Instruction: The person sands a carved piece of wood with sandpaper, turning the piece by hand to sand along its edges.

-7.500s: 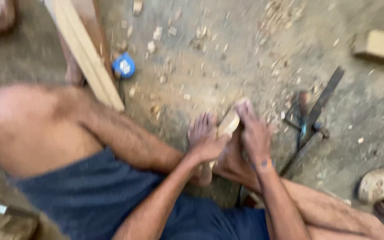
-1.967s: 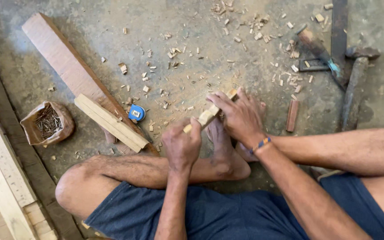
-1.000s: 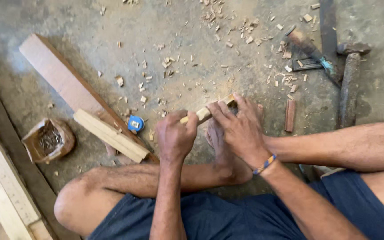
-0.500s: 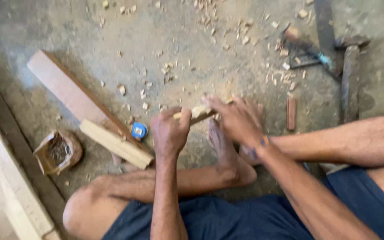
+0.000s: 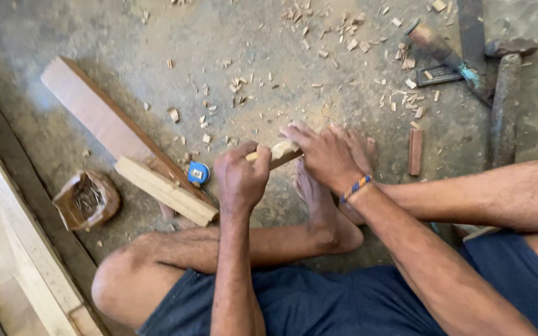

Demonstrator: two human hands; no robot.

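I sit on a concrete floor with my legs folded. My left hand (image 5: 240,180) is closed around the near end of a short pale wooden piece (image 5: 279,151). My right hand (image 5: 322,154), with a coloured band at the wrist, grips the far end of the same piece and covers most of it. The piece is held just above my bare foot (image 5: 316,199). What lies under my right palm is hidden.
Wood chips (image 5: 319,56) litter the floor ahead. To the left lie a long brown plank (image 5: 94,115), a pale wood block (image 5: 164,190), a blue tape measure (image 5: 198,173) and a bag of nails (image 5: 86,200). Hand tools (image 5: 462,68) and a small brown stick (image 5: 415,152) lie at right.
Both hands have stayed on the wooden piece, which has tilted and shifted slightly left. The view has swayed and steadied; the blur of half a second ago is gone.
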